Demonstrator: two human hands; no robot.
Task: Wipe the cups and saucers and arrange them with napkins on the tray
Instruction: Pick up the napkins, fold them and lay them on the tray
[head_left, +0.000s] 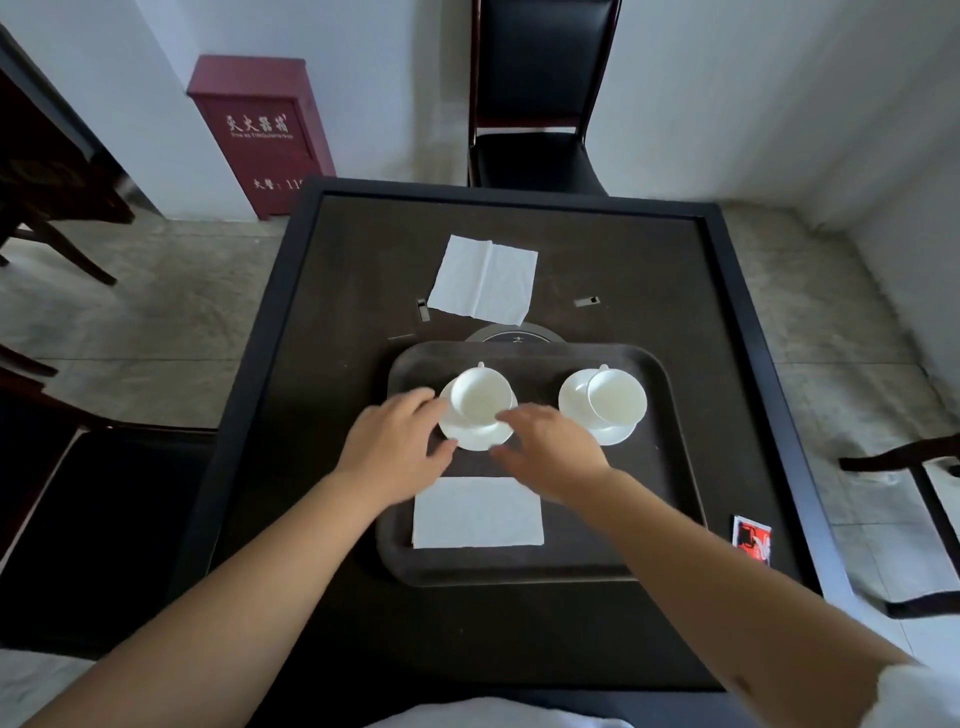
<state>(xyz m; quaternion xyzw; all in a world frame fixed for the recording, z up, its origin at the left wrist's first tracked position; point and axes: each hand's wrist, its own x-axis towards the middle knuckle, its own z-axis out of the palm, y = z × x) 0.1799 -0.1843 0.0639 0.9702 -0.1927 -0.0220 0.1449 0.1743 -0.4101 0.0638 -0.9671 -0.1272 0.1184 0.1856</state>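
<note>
A dark tray (670, 467) lies on the table. On it stand two white cups on white saucers: the left cup (480, 397) on its saucer (480, 439), and the right cup (618, 397) on its saucer (574, 397). My left hand (397, 447) touches the left saucer's left edge. Over that saucer's right front edge hovers my right hand (550, 447). Both hands have their fingers spread and I cannot tell whether they grip the saucer. A folded white napkin (478, 514) lies on the tray's near part. Another napkin (485, 278) lies unfolded on the table beyond the tray.
The dark table (623, 260) has a raised rim. A small red packet (751, 538) lies near its right edge. A round inset (519, 335) peeks from behind the tray. A black chair (535, 104) stands at the far side, and a red cabinet (265, 130) by the wall.
</note>
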